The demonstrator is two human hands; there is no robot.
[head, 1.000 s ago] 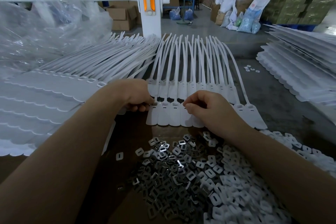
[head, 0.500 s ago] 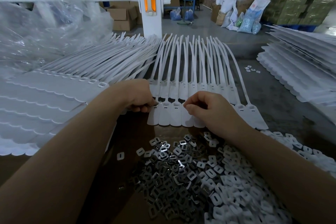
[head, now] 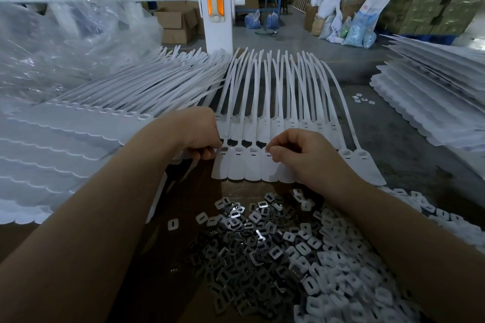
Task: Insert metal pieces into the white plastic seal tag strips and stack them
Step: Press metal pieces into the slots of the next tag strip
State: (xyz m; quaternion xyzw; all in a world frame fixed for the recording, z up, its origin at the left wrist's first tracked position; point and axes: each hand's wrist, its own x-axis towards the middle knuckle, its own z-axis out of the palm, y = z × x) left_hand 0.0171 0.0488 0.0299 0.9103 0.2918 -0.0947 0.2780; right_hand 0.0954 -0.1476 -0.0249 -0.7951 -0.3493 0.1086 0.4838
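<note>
Left hand (head: pixel 195 136) and right hand (head: pixel 301 155), both with fingers curled narrow, pinch at the near row of flat white plastic seal tag strips (head: pixel 253 165), just beyond the heaped small square metal pieces (head: pixel 252 241).

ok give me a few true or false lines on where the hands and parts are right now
1. Both hands rest at the heads of the front row of white tags. True.
2. The pile of metal pieces lies beyond the tags. False: it lies nearer the person, below the hands.
3. The left hand is at the row's left end. True.
4. The right hand is digging in the pile. False: it is on the tags.
5. A white post with an orange panel stands behind the tags. True.
</note>
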